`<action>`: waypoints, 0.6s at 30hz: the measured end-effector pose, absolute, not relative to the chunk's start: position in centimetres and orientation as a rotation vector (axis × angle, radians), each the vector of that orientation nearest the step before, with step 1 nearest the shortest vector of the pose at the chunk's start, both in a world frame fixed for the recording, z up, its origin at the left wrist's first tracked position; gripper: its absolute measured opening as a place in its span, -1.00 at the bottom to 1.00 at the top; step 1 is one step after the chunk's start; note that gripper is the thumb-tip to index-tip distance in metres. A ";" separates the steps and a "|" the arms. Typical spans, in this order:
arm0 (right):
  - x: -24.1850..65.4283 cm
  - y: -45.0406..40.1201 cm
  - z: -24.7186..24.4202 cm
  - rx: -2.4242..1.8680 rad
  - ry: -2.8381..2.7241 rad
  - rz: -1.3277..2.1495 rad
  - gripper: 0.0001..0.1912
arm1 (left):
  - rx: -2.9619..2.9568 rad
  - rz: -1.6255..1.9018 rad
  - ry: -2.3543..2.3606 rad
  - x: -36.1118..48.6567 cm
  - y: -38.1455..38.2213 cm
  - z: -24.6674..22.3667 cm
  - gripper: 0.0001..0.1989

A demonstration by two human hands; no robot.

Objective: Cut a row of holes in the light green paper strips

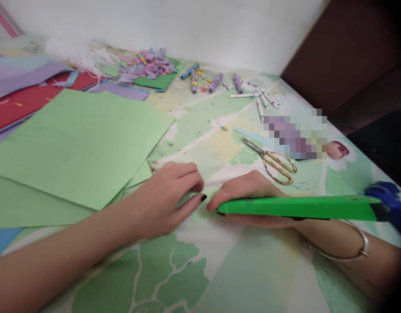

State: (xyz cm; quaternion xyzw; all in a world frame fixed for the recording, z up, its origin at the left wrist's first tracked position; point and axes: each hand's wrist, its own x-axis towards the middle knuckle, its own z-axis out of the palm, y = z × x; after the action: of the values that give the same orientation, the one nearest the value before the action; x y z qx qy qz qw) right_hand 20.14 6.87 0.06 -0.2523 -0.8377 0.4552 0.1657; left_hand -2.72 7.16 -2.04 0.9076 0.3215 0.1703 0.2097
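My left hand (pixel 169 195) rests on the patterned tablecloth (pixel 239 269) with its fingers curled and its thumb reaching right. Something pale shows between thumb and fingers, hard to tell from the cloth. Close to its right, my right hand (pixel 249 191) is wrapped round a long, bright green tool (pixel 298 206), which extends rightward over the wrist. The hands do not touch. Gold-handled scissors (pixel 269 158) lie beyond my right hand, blades pointing up and left. Large light green sheets (pixel 86 143) lie beyond my left forearm.
Paper scraps (pixel 148 65) and white shreds (pixel 79 56) are heaped at the back left. Rolled paper pieces (pixel 216 82) and several markers (pixel 244 95) lie farther right. A pale blue strip (pixel 249 133) is near the scissors. A dark blue object (pixel 388 195) stands at the right edge.
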 end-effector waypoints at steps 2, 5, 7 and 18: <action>20.2 6.8 0.1 -0.732 -2.403 1.264 -0.79 | 2.508 0.472 0.918 -2.7 7.1 -1.9 -0.90; 20.2 6.5 0.1 -0.713 -2.417 1.260 -0.79 | 2.492 0.454 0.933 -2.7 6.9 -1.8 -0.89; 20.1 6.2 0.1 -0.695 -2.439 1.256 -0.79 | 2.495 0.420 0.885 -2.7 6.6 -1.7 -0.83; 19.8 4.7 0.9 -0.704 -2.640 0.995 -0.76 | 2.525 0.335 1.088 -1.7 5.7 -1.7 -0.80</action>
State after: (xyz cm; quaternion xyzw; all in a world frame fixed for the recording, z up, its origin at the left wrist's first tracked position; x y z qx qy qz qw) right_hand 19.84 4.71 0.86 -0.2403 -0.9018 0.3398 0.1167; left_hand -1.68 5.70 -1.68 0.8958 0.3862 0.1187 0.1849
